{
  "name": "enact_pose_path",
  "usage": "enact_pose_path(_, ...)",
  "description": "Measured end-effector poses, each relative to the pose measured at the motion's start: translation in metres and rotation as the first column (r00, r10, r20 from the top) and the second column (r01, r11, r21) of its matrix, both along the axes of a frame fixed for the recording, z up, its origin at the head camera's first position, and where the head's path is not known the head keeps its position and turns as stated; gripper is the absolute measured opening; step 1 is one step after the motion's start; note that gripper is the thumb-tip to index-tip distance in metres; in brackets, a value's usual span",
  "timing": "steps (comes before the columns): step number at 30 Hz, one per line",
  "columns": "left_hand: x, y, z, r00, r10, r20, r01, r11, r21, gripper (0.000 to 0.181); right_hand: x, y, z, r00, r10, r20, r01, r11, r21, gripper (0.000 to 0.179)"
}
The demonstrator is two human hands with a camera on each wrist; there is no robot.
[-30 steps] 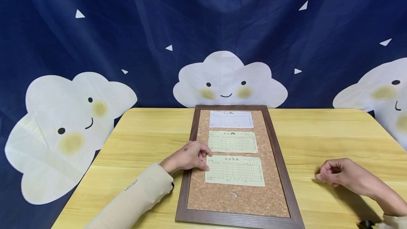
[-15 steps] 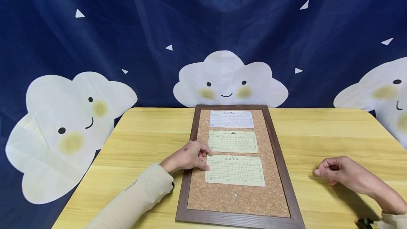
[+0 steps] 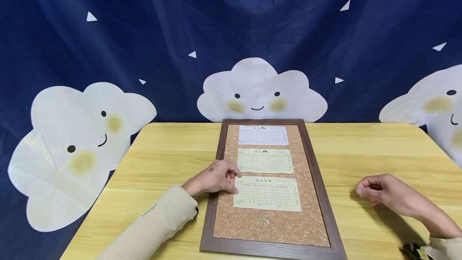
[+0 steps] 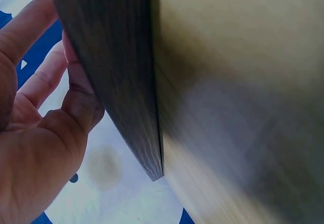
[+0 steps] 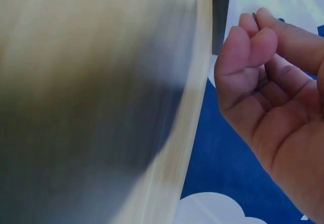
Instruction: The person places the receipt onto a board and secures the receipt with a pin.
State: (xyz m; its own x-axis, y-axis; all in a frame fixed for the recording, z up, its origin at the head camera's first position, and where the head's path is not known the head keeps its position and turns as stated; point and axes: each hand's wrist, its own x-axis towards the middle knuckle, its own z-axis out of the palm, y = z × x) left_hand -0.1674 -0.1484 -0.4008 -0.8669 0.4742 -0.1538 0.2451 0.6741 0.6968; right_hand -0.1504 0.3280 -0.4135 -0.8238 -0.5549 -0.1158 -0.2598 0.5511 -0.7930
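In the head view a brown-framed cork board (image 3: 223, 224) lies on the table with 3 paper slips on it. The left hand (image 3: 214, 176) rests over the frame's left side. Its spread forefinger and thumb touch the left edge of the lowest, pale green slip (image 3: 267, 194). Above lie another pale green slip (image 3: 264, 161) and a white slip (image 3: 262, 136), each with a small dark spot at its top. The right hand (image 3: 391, 193) is above the table, right of the board; in the right wrist view its thumb and fingertips pinch a small dark object (image 5: 254, 15), mostly hidden.
A small clump of silvery bits (image 3: 266, 220) lies on the cork below the lowest slip. The wooden table (image 3: 159, 159) extends on both sides of the board. A dark blue curtain (image 3: 173, 19) with cloud prints hangs behind it.
The right hand has drifted slightly up and to the left in the head view. The left hand and the slips have stayed put.
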Motion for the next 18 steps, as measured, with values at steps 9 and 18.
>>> enact_pose_path(9,0.0,0.001,0.0,1.0,0.009,0.019,-0.009,1.0,0.01,0.038,-0.004,-0.009,0.002,0.998,0.027,-0.052,-0.027,1.0,0.001,0.012)
enact_pose_path(18,0.0,0.001,0.001,1.0,0.006,0.005,-0.006,1.0,-0.001,0.038,-0.006,-0.019,0.008,0.996,0.027,-0.088,-0.027,1.0,0.0,0.009)
